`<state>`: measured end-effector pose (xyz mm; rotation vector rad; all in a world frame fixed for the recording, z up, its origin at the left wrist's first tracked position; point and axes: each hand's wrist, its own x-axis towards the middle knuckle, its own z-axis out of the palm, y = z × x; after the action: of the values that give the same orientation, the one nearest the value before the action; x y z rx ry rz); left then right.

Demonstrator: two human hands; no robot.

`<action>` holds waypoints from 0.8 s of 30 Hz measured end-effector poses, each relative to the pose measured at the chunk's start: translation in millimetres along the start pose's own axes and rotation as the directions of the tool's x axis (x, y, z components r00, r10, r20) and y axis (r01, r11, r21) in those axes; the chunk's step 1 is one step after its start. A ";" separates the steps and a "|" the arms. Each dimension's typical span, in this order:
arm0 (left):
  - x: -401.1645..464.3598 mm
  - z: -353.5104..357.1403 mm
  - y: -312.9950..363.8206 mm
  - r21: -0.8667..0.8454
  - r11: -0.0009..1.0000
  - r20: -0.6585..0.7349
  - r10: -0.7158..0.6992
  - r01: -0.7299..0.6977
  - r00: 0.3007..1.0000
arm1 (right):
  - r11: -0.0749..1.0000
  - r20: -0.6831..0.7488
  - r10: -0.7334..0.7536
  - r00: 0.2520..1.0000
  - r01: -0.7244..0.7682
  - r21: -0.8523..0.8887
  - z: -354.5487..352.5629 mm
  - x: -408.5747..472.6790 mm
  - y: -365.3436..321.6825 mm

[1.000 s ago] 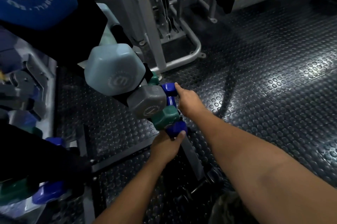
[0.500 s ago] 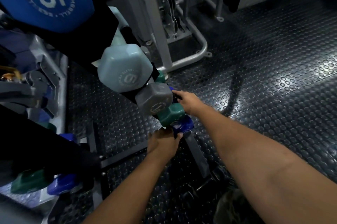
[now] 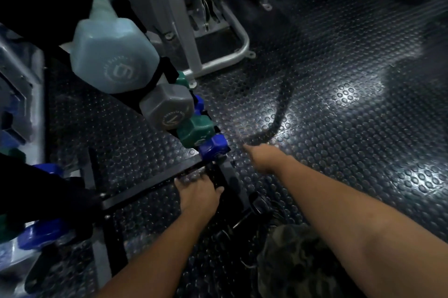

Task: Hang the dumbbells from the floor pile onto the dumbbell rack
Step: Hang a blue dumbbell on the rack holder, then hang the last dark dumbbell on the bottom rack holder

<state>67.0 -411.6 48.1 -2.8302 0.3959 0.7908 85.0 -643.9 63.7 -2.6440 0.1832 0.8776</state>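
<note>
Both hands have come off the blue dumbbell (image 3: 214,147) since a second ago: then the right hand (image 3: 263,158) steadied its far head and the left hand (image 3: 197,192) cupped the near one; now it sits alone on the lowest peg of the rack (image 3: 155,188), just below the green dumbbell (image 3: 196,130). My left hand has dropped toward the rack's base bar, fingers loosely spread and holding nothing, though motion blur smears their tips. My right hand hangs over the floor (image 3: 339,127) just beside the rack, empty; whether its fingers are curled or straight I cannot tell, since only the back of the hand shows.

Above the green one sit a grey dumbbell (image 3: 167,108) and a pale blue dumbbell (image 3: 114,55). I judge the step in hand to be reaching back for the next piece. Dark shapes by my knee (image 3: 298,263) may be more dumbbells (image 3: 254,208), too dim to be sure. To do it well I would grip the handle at its middle, lift level, and seat both heads fully in the cradle before letting go, so nothing rolls off.

Markings: the pale blue head carries a ringed emblem with a large digit, probably a 5; the grey head has a similar ring, but its lettering is too blurred to read.
</note>
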 end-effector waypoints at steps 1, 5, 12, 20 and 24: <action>-3.5 5.9 3.6 0.029 0.999 0.015 0.016 -0.016 1.000 | 1.000 0.040 0.000 0.999 0.001 -0.031 14.1 -1.5 6.1; -11.3 23.2 17.6 0.070 0.995 0.102 0.059 -0.067 0.993 | 0.987 0.193 -0.046 0.980 0.075 -0.144 62.6 -14.2 16.9; -15.8 73.5 24.0 0.114 0.985 0.241 0.099 -0.129 0.965 | 0.978 0.322 -0.075 0.944 0.132 -0.159 97.9 -26.1 30.1; -7.8 118.6 27.3 -0.050 0.989 0.380 0.145 -0.136 0.914 | 0.970 0.356 -0.066 0.932 0.143 -0.194 120.9 -14.6 40.2; -7.0 136.1 27.5 -0.154 0.984 0.483 0.151 -0.085 0.863 | 0.983 0.319 0.009 0.948 0.051 -0.179 146.1 -8.3 34.8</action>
<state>-12.5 -403.8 -65.7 -2.5873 0.4493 1.5675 -10.7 -622.9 -50.4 -2.6132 -0.0098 1.3573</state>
